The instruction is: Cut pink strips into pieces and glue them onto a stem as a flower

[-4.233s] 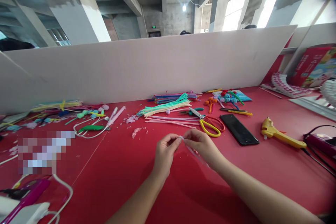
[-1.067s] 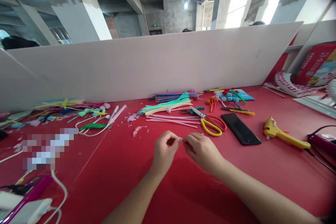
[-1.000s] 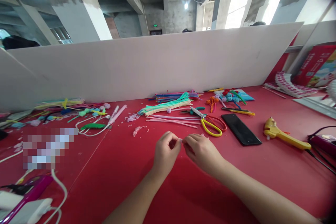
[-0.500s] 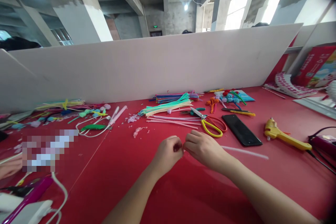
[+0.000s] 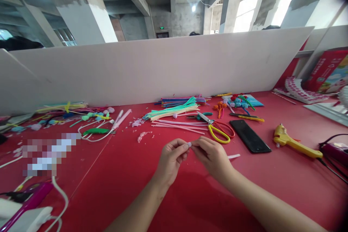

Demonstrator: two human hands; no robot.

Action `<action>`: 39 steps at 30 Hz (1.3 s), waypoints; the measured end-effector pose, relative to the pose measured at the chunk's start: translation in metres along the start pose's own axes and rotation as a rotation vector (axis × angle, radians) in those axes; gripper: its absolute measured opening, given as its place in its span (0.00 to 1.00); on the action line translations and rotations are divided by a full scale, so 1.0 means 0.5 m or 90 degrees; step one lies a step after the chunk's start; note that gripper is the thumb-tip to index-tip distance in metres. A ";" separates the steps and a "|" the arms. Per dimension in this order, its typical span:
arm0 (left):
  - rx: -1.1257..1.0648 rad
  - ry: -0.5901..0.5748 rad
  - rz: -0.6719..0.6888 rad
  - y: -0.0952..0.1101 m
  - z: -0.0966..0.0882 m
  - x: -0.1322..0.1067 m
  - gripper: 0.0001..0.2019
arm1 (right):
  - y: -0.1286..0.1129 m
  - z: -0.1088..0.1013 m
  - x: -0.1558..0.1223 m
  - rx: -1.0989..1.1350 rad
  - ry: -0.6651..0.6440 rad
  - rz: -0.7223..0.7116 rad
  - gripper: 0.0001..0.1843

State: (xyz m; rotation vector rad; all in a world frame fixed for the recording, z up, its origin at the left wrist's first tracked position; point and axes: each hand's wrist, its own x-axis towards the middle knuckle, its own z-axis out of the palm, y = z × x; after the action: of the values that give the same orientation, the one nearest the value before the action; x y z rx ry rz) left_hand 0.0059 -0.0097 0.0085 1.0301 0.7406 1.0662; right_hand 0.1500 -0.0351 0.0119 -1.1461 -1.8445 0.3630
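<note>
A long white partition board stands along the back of the scene. In front of it spreads the red bench, carrying everything else here. Two bare hands meet above its middle, the left hand with thumb and index finger pinched, the right hand with its fingertips drawn together and bent downward. Behind them lies a bundle of mint and cream pipe cleaners, with loose pink pipe cleaners just in front of it. Well to the right, a yellow glue gun lies on its side, and between it and the right hand is a black smartphone. Nearer that hand, just beyond it, rest scissors with one yellow and one red handle, their blades close to teal-handled pliers. A short pale strip shows past the right hand's outer side, perhaps the tail of what is held. Smallest is a pale lilac piece, pinched between the fingertips of both hands, clear of the bench, its exact shape too small to tell
</note>
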 end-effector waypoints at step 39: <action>0.637 0.073 0.257 -0.002 -0.008 0.003 0.10 | 0.011 0.003 -0.010 -0.389 -0.128 -0.135 0.12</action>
State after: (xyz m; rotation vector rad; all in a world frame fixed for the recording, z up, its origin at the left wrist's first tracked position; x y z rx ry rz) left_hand 0.0031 -0.0073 0.0061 2.0451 1.2427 1.0995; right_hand 0.1525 -0.0362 0.0048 -1.3245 -2.3160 -0.2373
